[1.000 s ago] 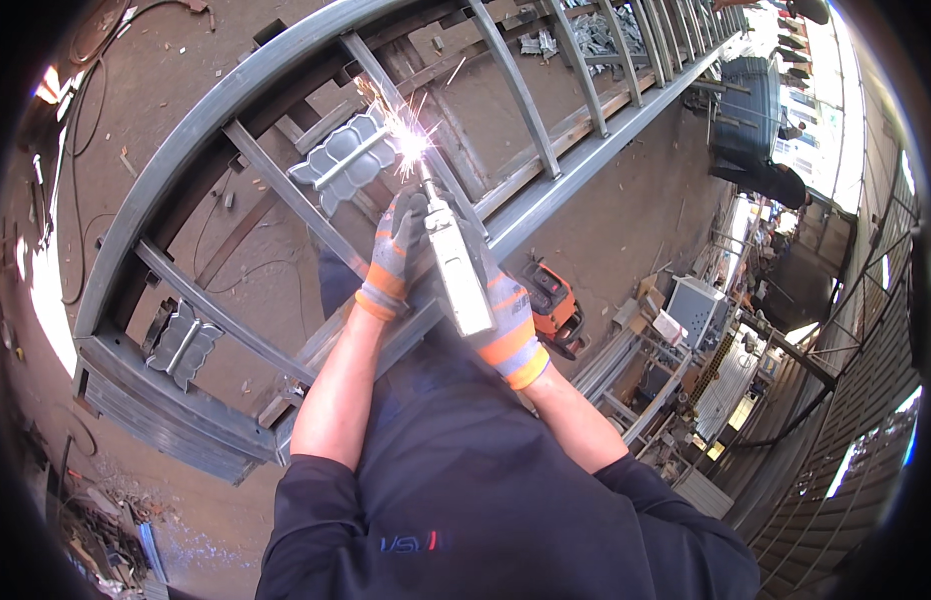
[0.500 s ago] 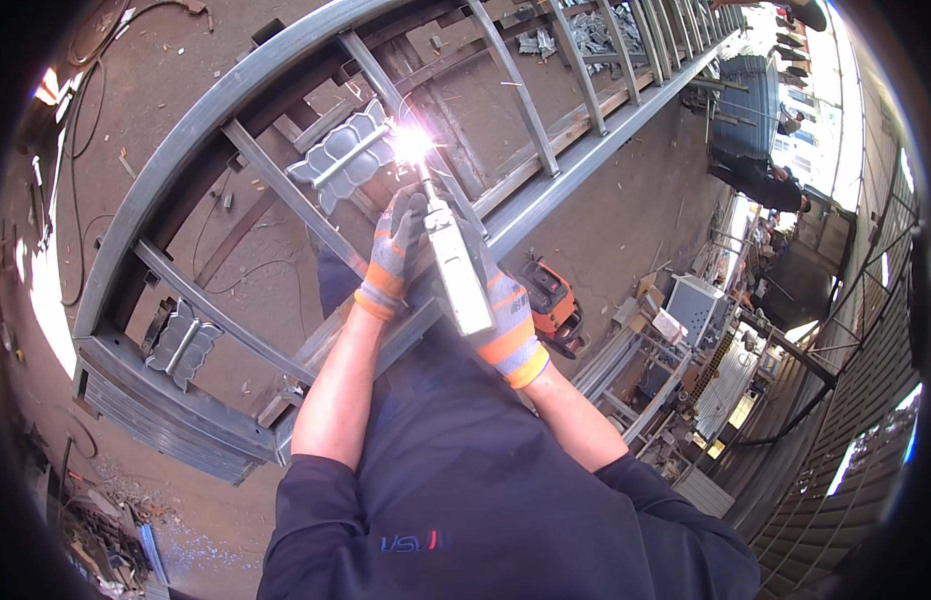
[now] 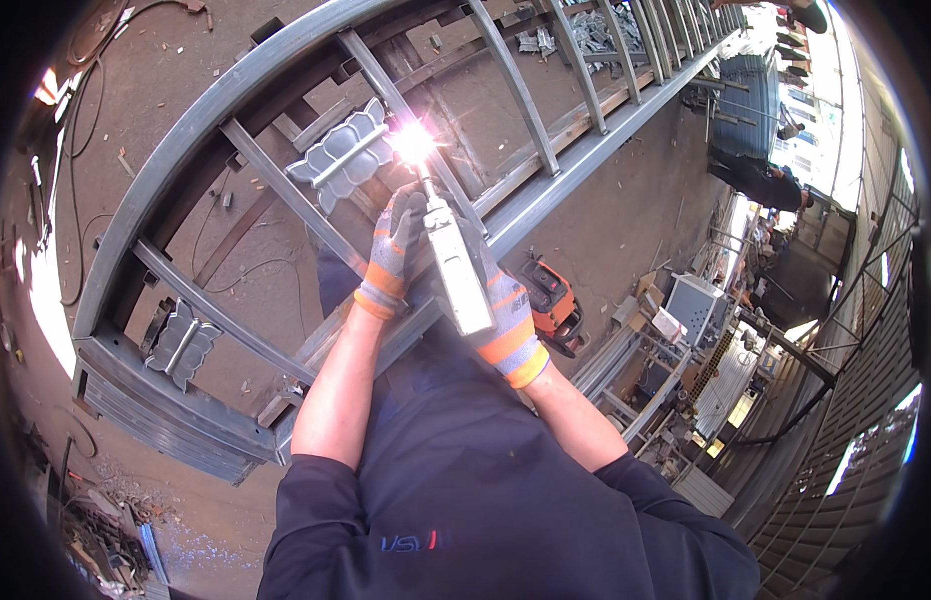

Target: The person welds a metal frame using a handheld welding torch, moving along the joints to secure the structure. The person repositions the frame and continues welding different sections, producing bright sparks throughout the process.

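A white welding torch (image 3: 458,270) points away from me, and a bright arc glows at its tip. My right hand (image 3: 504,315), in a grey and orange glove, is closed round the torch body from the right, its fingers partly hidden. My left hand (image 3: 394,245), gloved alike, is closed at the torch's front end near the nozzle. The arc sits where a leaf-shaped metal ornament (image 3: 341,160) meets a crossbar (image 3: 374,75) of a curved steel frame (image 3: 201,115). Glare hides the joint itself.
Another leaf-shaped ornament (image 3: 183,345) sits in the frame's near left bay. An orange and black machine (image 3: 551,303) stands on the floor to my right. Loose metal pieces (image 3: 596,38) lie beyond the bars. Cables (image 3: 78,200) run along the floor at left. A person (image 3: 766,182) is far right.
The spray of sparks around the arc has shrunk to a rounder glow. Both hands and the torch stay almost where they were.
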A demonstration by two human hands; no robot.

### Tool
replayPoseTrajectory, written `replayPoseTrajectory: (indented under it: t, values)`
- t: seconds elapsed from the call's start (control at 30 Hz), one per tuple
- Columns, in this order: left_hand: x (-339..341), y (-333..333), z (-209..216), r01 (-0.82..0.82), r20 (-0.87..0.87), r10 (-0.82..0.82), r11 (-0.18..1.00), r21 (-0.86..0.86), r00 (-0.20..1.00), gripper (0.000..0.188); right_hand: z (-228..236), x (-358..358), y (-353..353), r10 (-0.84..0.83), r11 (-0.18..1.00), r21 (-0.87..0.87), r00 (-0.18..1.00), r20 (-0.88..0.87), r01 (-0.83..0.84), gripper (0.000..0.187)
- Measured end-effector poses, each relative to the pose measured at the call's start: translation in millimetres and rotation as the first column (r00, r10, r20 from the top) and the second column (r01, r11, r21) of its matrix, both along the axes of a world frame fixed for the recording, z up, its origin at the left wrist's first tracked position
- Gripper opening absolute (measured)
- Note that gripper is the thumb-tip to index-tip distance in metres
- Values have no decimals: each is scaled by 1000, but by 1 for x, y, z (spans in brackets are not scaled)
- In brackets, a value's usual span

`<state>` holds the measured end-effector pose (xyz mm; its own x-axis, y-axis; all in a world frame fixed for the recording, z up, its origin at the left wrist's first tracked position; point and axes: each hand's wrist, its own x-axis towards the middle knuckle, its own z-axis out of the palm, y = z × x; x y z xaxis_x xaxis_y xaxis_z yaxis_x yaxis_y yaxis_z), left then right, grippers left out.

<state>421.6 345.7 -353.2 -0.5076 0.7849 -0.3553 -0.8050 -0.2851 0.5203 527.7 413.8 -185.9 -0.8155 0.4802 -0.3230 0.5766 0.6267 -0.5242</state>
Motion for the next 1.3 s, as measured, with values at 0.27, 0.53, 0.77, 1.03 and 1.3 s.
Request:
replayPoseTrajectory:
  t: [0.27, 0.53, 0.77, 1.03, 1.3]
  values:
    - [4, 0, -7, -11, -104, 9, 1000, -19, 995, 61, -1, 3, 1, 17, 1000, 13, 1000, -2, -17, 35]
    - [3, 1, -8, -138, -265, 78, 967, -216, 961, 59, 24, 36, 11, 46, 995, -86, 997, -63, -52, 58]
    - [1, 1, 5, -54, -291, -18, 970, -237, 957, 51, 63, 88, 47, -68, 992, -115, 990, -127, 53, 56]
    - [-6, 75, 54, -181, -590, 15, 958, -222, 807, 38, 67, 148, 155, -11, 999, -42, 984, -175, 4, 58]
    - [-153, 349, 31, -128, 268, 225, 933, -337, 937, 73, 18, 217, 348, -106, 911, -412, 960, -258, -11, 56]
